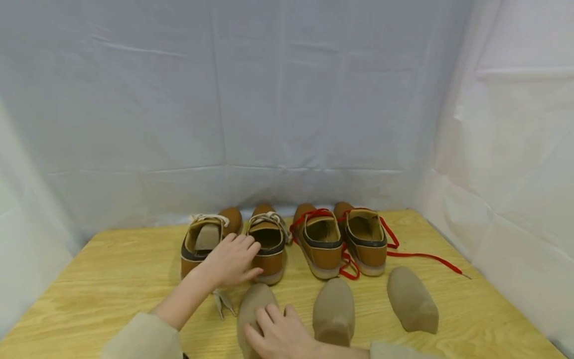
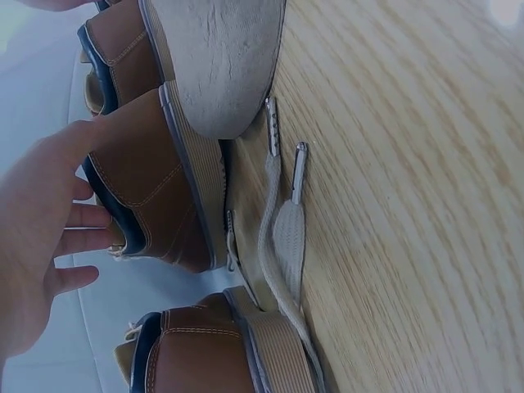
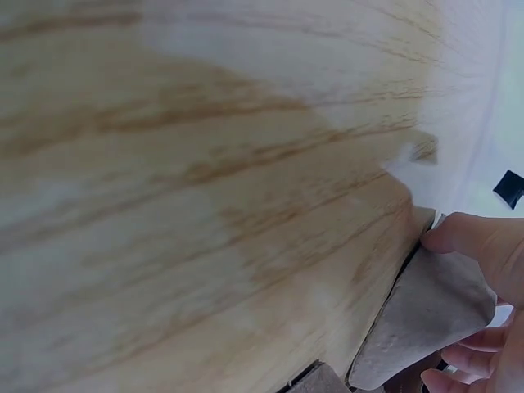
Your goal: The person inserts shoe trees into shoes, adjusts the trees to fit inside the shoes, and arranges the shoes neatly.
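Note:
My left hand (image 1: pixel 230 262) is held at the heel opening of a brown shoe with white laces (image 1: pixel 270 267), second from the left. In the left wrist view, the fingers of my left hand (image 2: pixel 41 221) are apart and loosely bent by that shoe's dark collar (image 2: pixel 127 221). My right hand (image 1: pixel 284 331) grips a beige moulded shoe insert (image 1: pixel 256 299) lying on the table in front of this shoe. In the right wrist view, the thumb touches one edge of the insert (image 3: pixel 434 307) and the fingers curl at its other side.
The leftmost brown shoe (image 1: pixel 190 259) has a beige insert (image 1: pixel 208 237) inside. Two brown shoes with red laces (image 1: pixel 325 257) stand to the right, one lace trailing. More inserts (image 1: pixel 334 309) lie before them. Lace tips (image 2: pixel 286 188) rest on the wooden table (image 1: pixel 112 279), with white cloth walls around.

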`<state>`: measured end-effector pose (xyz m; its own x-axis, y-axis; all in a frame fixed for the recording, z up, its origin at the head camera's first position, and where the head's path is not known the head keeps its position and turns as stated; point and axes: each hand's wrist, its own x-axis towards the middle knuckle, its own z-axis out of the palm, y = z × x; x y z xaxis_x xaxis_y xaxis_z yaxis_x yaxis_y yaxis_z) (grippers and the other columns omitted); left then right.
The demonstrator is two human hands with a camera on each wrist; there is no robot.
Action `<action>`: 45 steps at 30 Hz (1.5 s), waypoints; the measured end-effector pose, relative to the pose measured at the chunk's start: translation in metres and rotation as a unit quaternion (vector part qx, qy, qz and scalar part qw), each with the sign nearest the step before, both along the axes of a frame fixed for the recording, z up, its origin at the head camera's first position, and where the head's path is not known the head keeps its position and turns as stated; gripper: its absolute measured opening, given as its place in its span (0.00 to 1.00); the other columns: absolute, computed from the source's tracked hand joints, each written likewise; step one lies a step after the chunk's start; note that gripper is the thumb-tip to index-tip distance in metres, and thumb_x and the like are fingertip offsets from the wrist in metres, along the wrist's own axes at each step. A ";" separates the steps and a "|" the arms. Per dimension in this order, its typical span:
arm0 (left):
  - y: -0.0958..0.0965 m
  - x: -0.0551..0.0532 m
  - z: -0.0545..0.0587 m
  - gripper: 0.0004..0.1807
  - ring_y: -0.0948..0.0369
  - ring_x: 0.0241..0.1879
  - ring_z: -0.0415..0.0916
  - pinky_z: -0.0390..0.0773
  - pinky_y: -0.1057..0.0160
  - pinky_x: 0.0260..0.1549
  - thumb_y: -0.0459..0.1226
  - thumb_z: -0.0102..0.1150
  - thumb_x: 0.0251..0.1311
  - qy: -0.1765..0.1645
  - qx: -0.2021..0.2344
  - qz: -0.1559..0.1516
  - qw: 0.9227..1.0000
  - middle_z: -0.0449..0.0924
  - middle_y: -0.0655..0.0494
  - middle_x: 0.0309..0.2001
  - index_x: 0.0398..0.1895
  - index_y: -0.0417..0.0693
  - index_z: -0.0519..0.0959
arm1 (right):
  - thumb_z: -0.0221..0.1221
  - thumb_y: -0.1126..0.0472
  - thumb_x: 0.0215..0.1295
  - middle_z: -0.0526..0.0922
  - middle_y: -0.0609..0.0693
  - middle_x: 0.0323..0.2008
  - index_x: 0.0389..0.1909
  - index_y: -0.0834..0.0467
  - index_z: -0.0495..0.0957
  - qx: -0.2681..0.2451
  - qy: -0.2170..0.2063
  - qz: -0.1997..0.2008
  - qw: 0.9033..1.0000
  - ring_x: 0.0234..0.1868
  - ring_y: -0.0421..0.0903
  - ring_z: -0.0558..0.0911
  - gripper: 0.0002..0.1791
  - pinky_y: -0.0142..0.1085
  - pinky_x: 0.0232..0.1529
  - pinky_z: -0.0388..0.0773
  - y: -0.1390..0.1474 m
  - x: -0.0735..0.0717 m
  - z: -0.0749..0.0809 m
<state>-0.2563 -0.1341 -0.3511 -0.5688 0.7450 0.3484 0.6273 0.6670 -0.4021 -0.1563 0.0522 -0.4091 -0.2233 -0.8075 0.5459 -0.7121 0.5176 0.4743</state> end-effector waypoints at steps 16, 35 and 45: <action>0.000 0.000 0.000 0.24 0.54 0.36 0.72 0.69 0.54 0.38 0.56 0.58 0.54 -0.011 -0.002 0.007 1.000 0.72 0.51 0.36 0.38 0.45 0.71 | 0.69 0.45 0.40 0.70 0.50 0.37 0.41 0.53 0.71 0.002 -0.104 0.009 0.995 0.32 0.44 0.70 0.29 0.30 0.23 0.64 0.010 0.002 0.014; -0.001 0.001 0.001 0.24 0.53 0.35 0.72 0.70 0.53 0.37 0.56 0.59 0.53 -0.016 -0.002 0.006 1.000 0.72 0.50 0.35 0.36 0.44 0.71 | 0.40 0.63 0.63 0.78 0.51 0.32 0.32 0.52 0.77 -0.102 0.132 0.075 0.983 0.27 0.44 0.75 0.15 0.33 0.22 0.70 0.006 0.001 0.029; -0.001 0.000 0.000 0.24 0.54 0.35 0.72 0.70 0.54 0.37 0.56 0.59 0.53 -0.008 -0.002 0.000 1.000 0.72 0.51 0.36 0.37 0.45 0.71 | 0.42 0.59 0.58 0.78 0.51 0.32 0.34 0.51 0.78 -0.087 0.136 0.087 0.983 0.29 0.45 0.76 0.15 0.36 0.25 0.72 0.009 -0.006 0.028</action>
<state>-0.2565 -0.1349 -0.3514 -0.5735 0.7469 0.3365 0.6340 0.6648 -0.3951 -0.1625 0.0614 -0.3816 0.0825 -0.7097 0.6997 -0.6566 0.4894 0.5739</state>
